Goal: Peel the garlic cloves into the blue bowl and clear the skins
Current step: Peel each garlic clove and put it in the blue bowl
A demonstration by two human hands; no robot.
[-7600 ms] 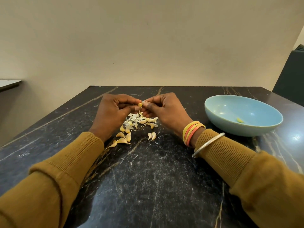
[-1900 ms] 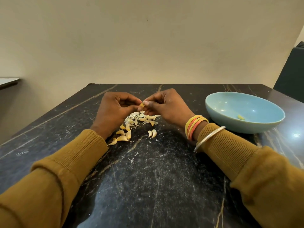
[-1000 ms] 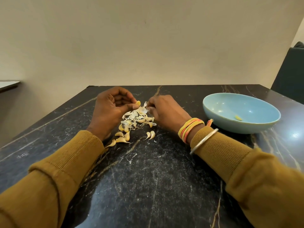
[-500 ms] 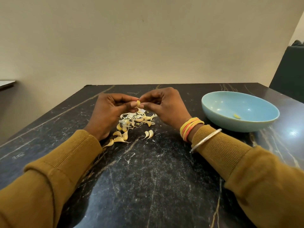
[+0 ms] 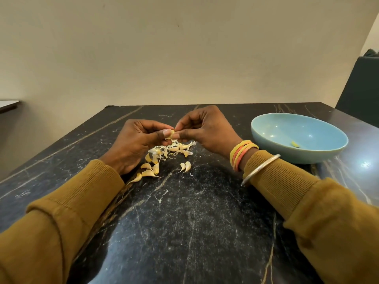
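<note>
Garlic clove, small and pale yellow [image 5: 170,133], pinched mid-frame between left hand [image 5: 135,143] and right hand [image 5: 207,130], glossy blue ceramic bowl [image 5: 276,131] at right holding one peeled clove [image 5: 295,144].

Black marble table [image 5: 184,222] with white veins; pale blue bowl [image 5: 272,144]; mustard sleeves [image 5: 67,201]; yellow-orange bangles [image 5: 241,154]; yellowish garlic cloves [image 5: 150,173].
</note>
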